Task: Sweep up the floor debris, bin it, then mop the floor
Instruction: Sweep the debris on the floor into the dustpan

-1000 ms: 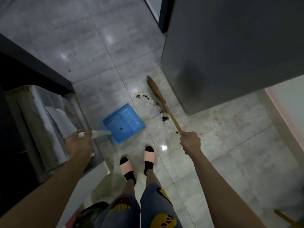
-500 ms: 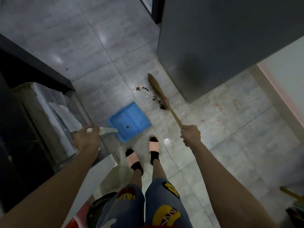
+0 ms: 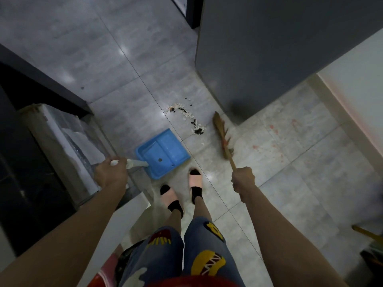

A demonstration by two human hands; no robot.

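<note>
A blue dustpan (image 3: 163,153) rests flat on the grey tiles in front of my feet, with one dark crumb inside. My left hand (image 3: 109,172) grips its white handle (image 3: 134,163). My right hand (image 3: 243,179) holds the wooden stick of a straw broom (image 3: 221,135), whose head touches the floor to the right of the pan. A curved trail of black and white debris (image 3: 187,118) lies on the tiles beyond the pan, just left of the broom head.
A tall dark grey cabinet (image 3: 279,54) stands close behind the broom on the right. A dark counter and a wrapped box (image 3: 62,141) crowd the left side. A red bucket rim (image 3: 186,282) shows at the bottom, and a wooden stick (image 3: 366,233) at far right.
The broom head has swung right, off the debris trail, leaving it uncovered. The dustpan has stayed in front of my feet in my left hand.
</note>
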